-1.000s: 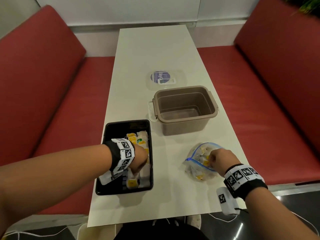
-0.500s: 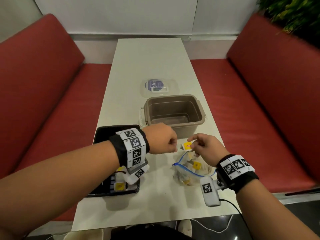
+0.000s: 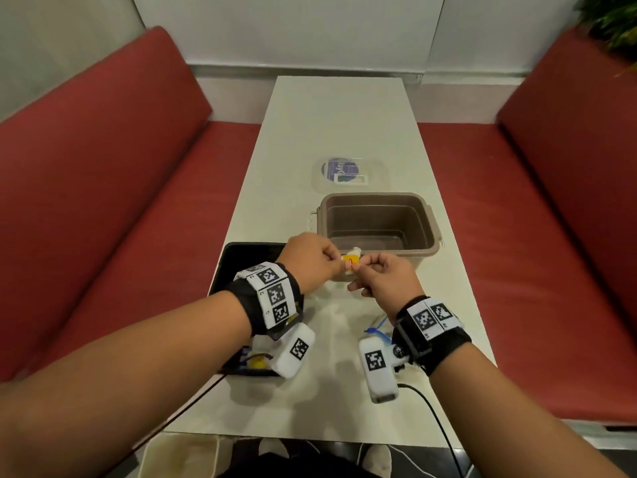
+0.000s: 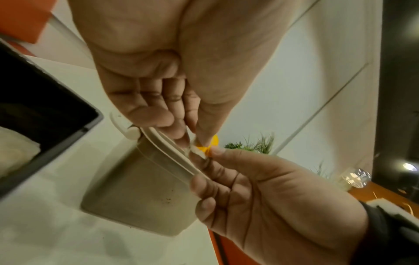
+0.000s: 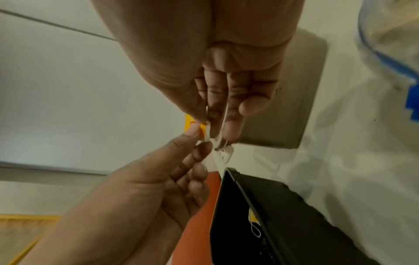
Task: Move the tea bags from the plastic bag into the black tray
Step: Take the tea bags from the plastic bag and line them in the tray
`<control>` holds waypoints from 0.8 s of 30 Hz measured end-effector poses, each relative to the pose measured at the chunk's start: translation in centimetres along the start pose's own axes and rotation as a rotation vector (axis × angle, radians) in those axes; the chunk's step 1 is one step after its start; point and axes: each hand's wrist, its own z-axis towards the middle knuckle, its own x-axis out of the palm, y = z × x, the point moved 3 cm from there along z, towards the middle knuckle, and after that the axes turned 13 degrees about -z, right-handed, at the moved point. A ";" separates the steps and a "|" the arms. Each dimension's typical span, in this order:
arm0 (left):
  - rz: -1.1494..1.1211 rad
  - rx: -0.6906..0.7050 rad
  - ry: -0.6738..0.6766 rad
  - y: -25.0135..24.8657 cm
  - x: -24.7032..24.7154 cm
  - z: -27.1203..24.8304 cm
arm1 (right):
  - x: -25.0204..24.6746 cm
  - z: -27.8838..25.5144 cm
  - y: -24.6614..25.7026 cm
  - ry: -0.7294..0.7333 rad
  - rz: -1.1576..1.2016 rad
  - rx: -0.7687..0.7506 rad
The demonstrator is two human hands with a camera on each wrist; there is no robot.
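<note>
Both hands meet above the table, just in front of the brown bin. My left hand [image 3: 319,262] and my right hand [image 3: 374,274] each pinch the same tea bag [image 3: 350,262], a small white pouch with a yellow tag [image 4: 207,146]. The same yellow tag [image 5: 192,123] shows between the thumbs in the right wrist view. The black tray [image 3: 248,257] lies at the left under my left wrist, with tea bags [image 3: 256,362] in its near end. The plastic bag [image 5: 385,53] with a blue zip edge [image 3: 377,329] lies under my right wrist, mostly hidden.
An empty brown plastic bin [image 3: 377,222] stands right behind the hands. Its clear lid [image 3: 348,172] lies farther back on the white table [image 3: 337,115]. Red benches [image 3: 103,188] flank the table. A black cable [image 3: 434,419] runs off the near edge.
My left hand left the tray and came to the middle. My right hand lifted a tea bag out of the plastic bag. Both hands now pinch it.
</note>
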 end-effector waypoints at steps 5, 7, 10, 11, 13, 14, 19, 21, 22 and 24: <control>-0.093 0.025 -0.038 1.0 -3.2 -0.5 | 3.6 0.5 0.9 0.109 -0.084 -0.044; -0.003 0.034 0.020 1.4 -4.9 -0.6 | 4.9 0.7 0.9 0.163 -0.161 -0.065; 0.320 0.055 0.193 2.2 -7.2 -1.2 | 6.6 0.9 0.6 0.205 -0.374 -0.091; 0.451 0.056 0.280 2.5 -7.6 -1.6 | 7.2 1.0 0.3 0.211 -0.443 -0.087; 0.682 0.041 0.511 3.6 -7.3 -2.6 | 8.2 1.3 -0.2 0.228 -0.547 -0.053; 0.756 0.031 0.638 4.3 -6.8 -3.1 | 8.6 1.4 -0.4 0.241 -0.596 -0.030; 0.824 -0.025 1.020 7.9 -3.4 -4.0 | 9.7 1.5 -0.8 0.318 -0.698 0.059; 0.864 -0.022 1.111 8.9 -2.2 -3.8 | 9.9 1.5 -0.8 0.332 -0.646 0.109; 0.895 -0.015 1.143 9.3 -1.7 -3.6 | 10.0 1.5 -0.9 0.337 -0.611 0.129; 0.962 0.022 1.175 9.8 -0.9 -3.2 | 10.1 1.6 -1.1 0.334 -0.563 0.147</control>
